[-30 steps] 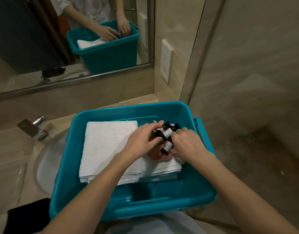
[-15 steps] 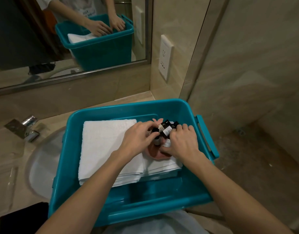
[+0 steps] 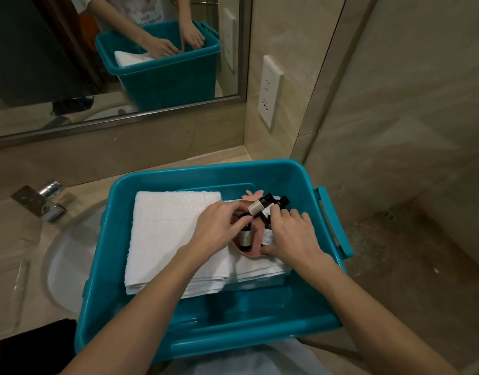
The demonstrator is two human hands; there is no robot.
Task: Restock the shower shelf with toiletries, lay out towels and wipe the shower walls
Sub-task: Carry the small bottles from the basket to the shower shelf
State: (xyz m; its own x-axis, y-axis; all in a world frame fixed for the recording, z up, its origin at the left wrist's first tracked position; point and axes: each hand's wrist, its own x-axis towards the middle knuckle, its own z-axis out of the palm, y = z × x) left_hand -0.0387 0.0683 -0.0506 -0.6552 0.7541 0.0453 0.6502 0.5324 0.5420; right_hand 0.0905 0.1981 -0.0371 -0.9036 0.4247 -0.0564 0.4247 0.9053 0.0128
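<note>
A teal plastic bin [image 3: 292, 318] rests across the sink counter. Folded white towels [image 3: 168, 234] lie inside it. On the towels sits a pink fruit-shaped dish [image 3: 255, 247] holding several small dark toiletry bottles [image 3: 258, 205]. My left hand [image 3: 219, 228] reaches in from the left, its fingertips pinching a small upright bottle [image 3: 245, 236]. My right hand [image 3: 292, 236] curls round the dish's right side, thumb under the rim and fingers over two bottles.
A white basin [image 3: 62, 263] and chrome tap [image 3: 47, 198] lie left of the bin. A mirror [image 3: 70, 63] spans the back wall, with a white socket [image 3: 269, 93] on the right wall. The shower floor [image 3: 411, 266] drops away at right.
The view has shifted slightly. My left hand has moved onto one upright bottle, and my right hand has slid down to the dish's right rim.
</note>
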